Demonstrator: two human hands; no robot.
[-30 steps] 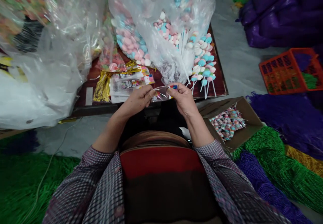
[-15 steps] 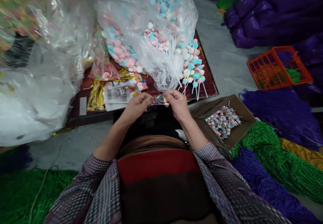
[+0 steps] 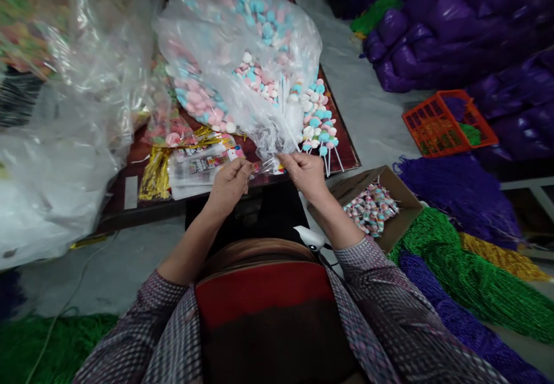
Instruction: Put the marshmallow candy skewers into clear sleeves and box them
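A small clear printed plastic bag is stretched between my hands at the table's front edge. My left hand pinches one end of it, and my right hand pinches the other with thumb and forefinger. Just left of them lies a stack of flat printed bags beside a bunch of gold twist ties. Marshmallow skewers in pink, blue and white lie behind my right hand, near a bundle of white sticks. A big clear bag of marshmallows rests farther back.
Large clear plastic bags cover the table's left side. On the right, a cardboard box holds wrapped marshmallow sticks. Beyond stand an orange crate and purple sacks. Green bundles lie on the floor.
The view has turned, so the table and floor items appear farther left. Both hands keep hold of the small bag, and they have drawn slightly farther apart.
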